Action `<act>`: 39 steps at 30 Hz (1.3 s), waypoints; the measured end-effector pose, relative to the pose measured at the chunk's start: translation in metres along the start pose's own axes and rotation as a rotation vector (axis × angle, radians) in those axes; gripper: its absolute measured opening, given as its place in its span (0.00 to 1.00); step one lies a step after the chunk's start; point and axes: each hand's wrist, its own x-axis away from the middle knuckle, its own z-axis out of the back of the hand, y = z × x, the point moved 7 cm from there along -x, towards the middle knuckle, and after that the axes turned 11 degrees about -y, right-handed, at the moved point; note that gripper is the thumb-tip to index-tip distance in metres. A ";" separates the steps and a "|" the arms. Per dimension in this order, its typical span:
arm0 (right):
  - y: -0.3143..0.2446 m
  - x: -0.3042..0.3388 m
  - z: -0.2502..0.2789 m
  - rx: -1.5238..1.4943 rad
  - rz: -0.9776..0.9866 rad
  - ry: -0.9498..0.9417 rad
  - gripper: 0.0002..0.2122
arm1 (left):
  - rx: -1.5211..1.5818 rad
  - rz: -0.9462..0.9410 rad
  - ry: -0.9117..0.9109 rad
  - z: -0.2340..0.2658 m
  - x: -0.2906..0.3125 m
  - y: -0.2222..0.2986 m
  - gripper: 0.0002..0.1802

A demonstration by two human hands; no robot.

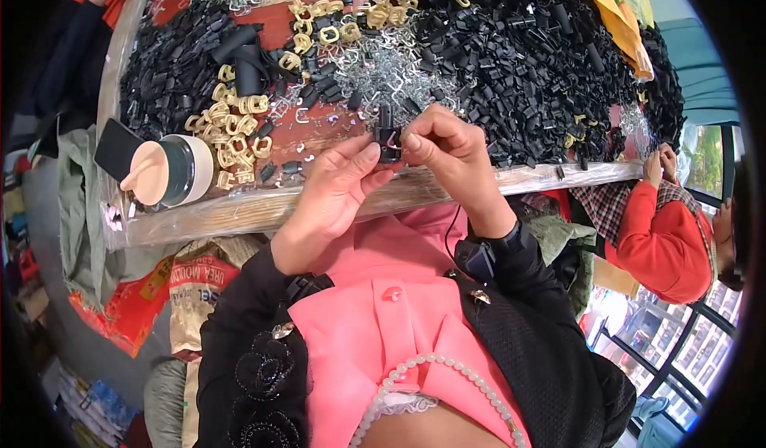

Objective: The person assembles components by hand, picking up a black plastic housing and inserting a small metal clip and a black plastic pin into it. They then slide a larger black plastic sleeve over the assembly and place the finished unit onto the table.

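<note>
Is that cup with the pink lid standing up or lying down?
Lying down. The cup rests on its side on the table, its pink lid facing the table's near edge.

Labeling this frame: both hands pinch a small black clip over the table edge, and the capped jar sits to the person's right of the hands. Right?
Not quite. In the head view the capped jar sits to the person's left of the hands, not the right. The rest holds: the left hand and the right hand pinch the small black clip together over the table edge.
</note>
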 end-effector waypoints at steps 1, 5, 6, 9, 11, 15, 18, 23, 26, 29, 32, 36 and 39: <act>-0.002 -0.001 0.001 0.003 0.002 -0.002 0.05 | 0.000 -0.003 -0.002 -0.001 -0.001 0.001 0.14; -0.023 0.000 -0.002 0.365 0.178 -0.005 0.03 | -0.002 0.024 0.007 -0.003 -0.002 -0.001 0.14; -0.027 0.001 -0.003 0.420 0.204 -0.004 0.03 | -0.001 0.036 -0.004 -0.004 -0.002 -0.001 0.14; -0.034 0.003 -0.006 0.531 0.256 -0.003 0.03 | 0.000 0.056 -0.026 -0.006 -0.002 -0.002 0.14; -0.035 0.006 -0.008 0.626 0.317 0.023 0.04 | 0.009 0.075 -0.019 -0.005 -0.001 -0.004 0.14; -0.042 0.012 -0.012 0.754 0.384 0.035 0.05 | -0.013 0.096 0.004 -0.006 0.002 -0.006 0.13; -0.046 0.018 -0.018 0.835 0.413 0.054 0.05 | -0.051 0.101 0.035 -0.003 0.004 -0.007 0.13; -0.051 0.027 -0.026 0.952 0.410 0.098 0.06 | -0.129 0.104 0.084 -0.006 0.007 -0.006 0.13; -0.051 0.027 -0.028 0.990 0.415 0.077 0.07 | -0.153 0.107 0.088 -0.007 0.008 -0.004 0.14; -0.051 0.027 -0.030 1.029 0.445 0.039 0.07 | -0.172 0.115 0.087 -0.007 0.010 -0.001 0.15; 0.002 0.020 -0.008 0.129 -0.088 0.030 0.09 | -0.147 0.071 0.067 -0.010 0.011 0.003 0.14; 0.017 0.012 -0.017 -0.274 -0.167 -0.043 0.12 | -0.175 0.110 0.055 -0.004 0.014 0.006 0.15; 0.015 -0.001 -0.015 -0.335 -0.183 -0.174 0.10 | -0.161 0.076 0.060 -0.003 0.017 0.016 0.15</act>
